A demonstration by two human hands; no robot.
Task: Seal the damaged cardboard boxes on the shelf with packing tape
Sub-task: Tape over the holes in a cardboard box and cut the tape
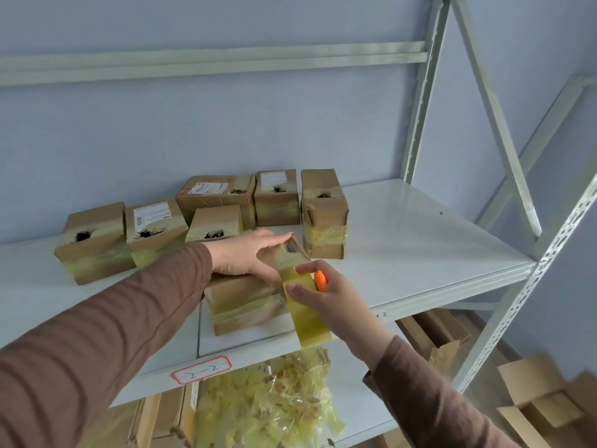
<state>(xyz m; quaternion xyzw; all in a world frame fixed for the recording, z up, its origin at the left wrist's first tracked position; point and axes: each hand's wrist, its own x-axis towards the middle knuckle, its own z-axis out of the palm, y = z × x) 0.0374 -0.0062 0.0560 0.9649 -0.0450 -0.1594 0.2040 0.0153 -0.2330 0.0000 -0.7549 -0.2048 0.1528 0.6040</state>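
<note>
Box [245, 302] under left hand [245, 257]; tape [303, 305] seemingly in right hand [336, 302].

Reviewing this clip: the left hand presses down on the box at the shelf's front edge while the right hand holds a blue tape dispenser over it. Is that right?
Not quite. In the head view the left hand does press on the front box, but the tape dispenser held by the right hand is orange, not blue, with yellowish tape running from it.

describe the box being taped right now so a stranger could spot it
On the white metal shelf, look at the front edge above the red-bordered "2-2" label. The brown cardboard box there sits alone, nearer than the six holed boxes behind, under the left hand, with yellowish packing tape stretched from it by the right hand.
</note>
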